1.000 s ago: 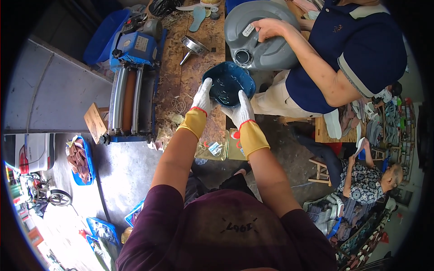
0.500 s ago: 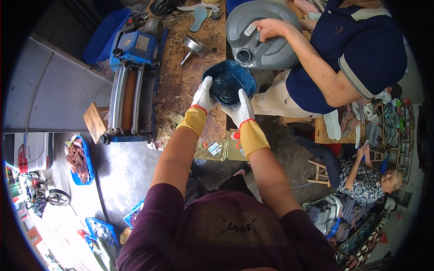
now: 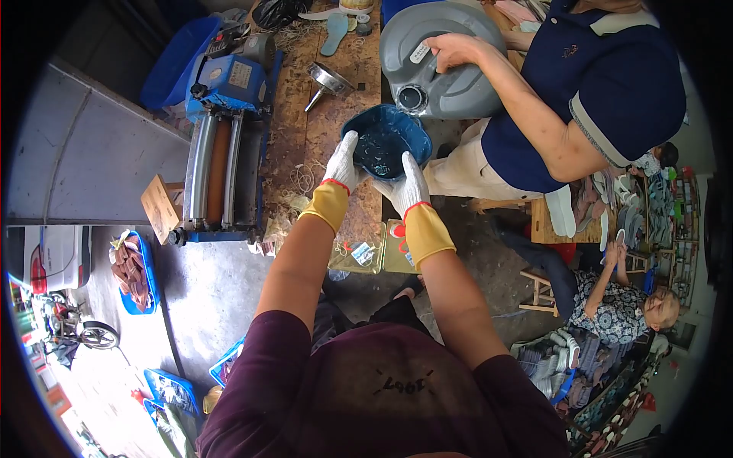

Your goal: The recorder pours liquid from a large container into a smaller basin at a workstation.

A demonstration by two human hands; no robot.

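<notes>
Between my two gloved hands I hold a dark blue plastic basin [image 3: 422, 137] with clear, shiny liquid in it. My left hand [image 3: 343, 158], in a white and yellow work glove, grips its near left side, thumb on the rim. My right hand [image 3: 408, 183], gloved alike, grips the near right side; the fingers below are partly hidden. Just beyond the basin, a co-worker's bare hand [image 3: 452, 50] holds a large grey jerrycan [image 3: 473, 80] by its handle. The can is tilted, its round mouth at the basin's far rim.
A metal funnel [image 3: 330, 79] lies on the worn wooden table [image 3: 294, 114]. A blue roller machine [image 3: 229, 76] stands at the left. The co-worker in a dark blue shirt [image 3: 527, 145] stands close at the right. Farther right sits another person [image 3: 611, 305] among piles of shoe parts.
The jerrycan has shifted very slightly, and the liquid's surface in the basin looks more rippled. My hands have stayed almost where they were.
</notes>
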